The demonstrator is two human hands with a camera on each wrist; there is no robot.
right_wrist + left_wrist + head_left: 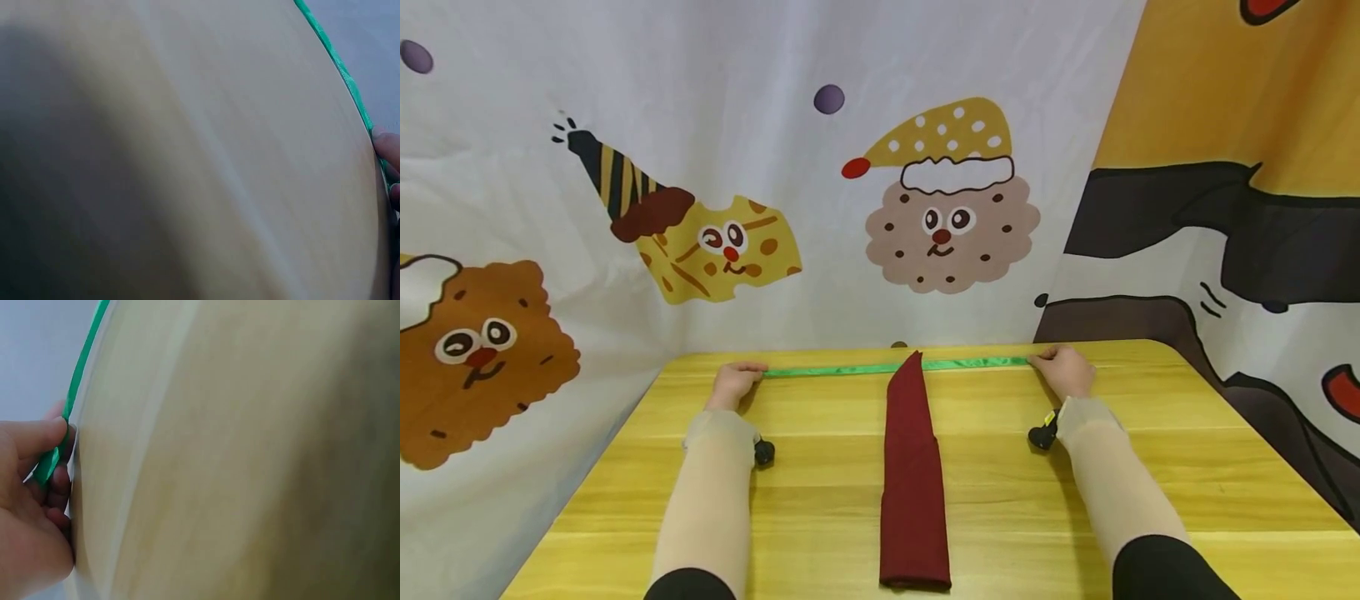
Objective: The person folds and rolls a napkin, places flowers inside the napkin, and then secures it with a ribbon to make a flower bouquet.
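Note:
A long dark red folded cloth (913, 483) lies lengthwise in the middle of the table, its pointed tip at the far end. Across the table's far side runs a green ribbon (835, 371), stretched straight, and the cloth's tip lies over its middle. My left hand (735, 385) pinches the ribbon's left end between thumb and fingers; in the left wrist view a short green tail (47, 465) shows inside the hand (31, 500). The ribbon's right end is pinched by my right hand (1065, 371), which the right wrist view cuts off at its edge.
The wooden table (820, 458) has its back edge just beyond the ribbon. Behind it hangs a white curtain (760, 83) printed with cartoon cookies and cheese. A yellow and black printed part (1225, 108) covers the right side.

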